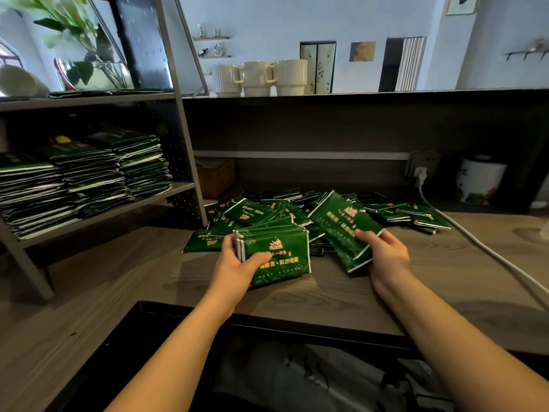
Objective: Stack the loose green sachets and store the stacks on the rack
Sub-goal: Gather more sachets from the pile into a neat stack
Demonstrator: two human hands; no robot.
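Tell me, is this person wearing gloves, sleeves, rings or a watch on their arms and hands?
Nothing is worn that the picture shows. The left hand and right hand are bare, with no gloves, and no rings show on the fingers. Both forearms are bare to the frame's edge: no sleeves, watch or bracelet in view.

Left grip [237, 264] holding sachet stack [274, 251], right grip [386, 257] pinching single sachet [344, 230], loose pile [255, 214] behind

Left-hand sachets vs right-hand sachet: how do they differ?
The left hand grips a bunch of several sachets, edges lined up; the right hand holds a single sachet. The bunch lies roughly level, while the single sachet is tilted, its far end raised over the loose pile. Both show the same green wrapper and printing.
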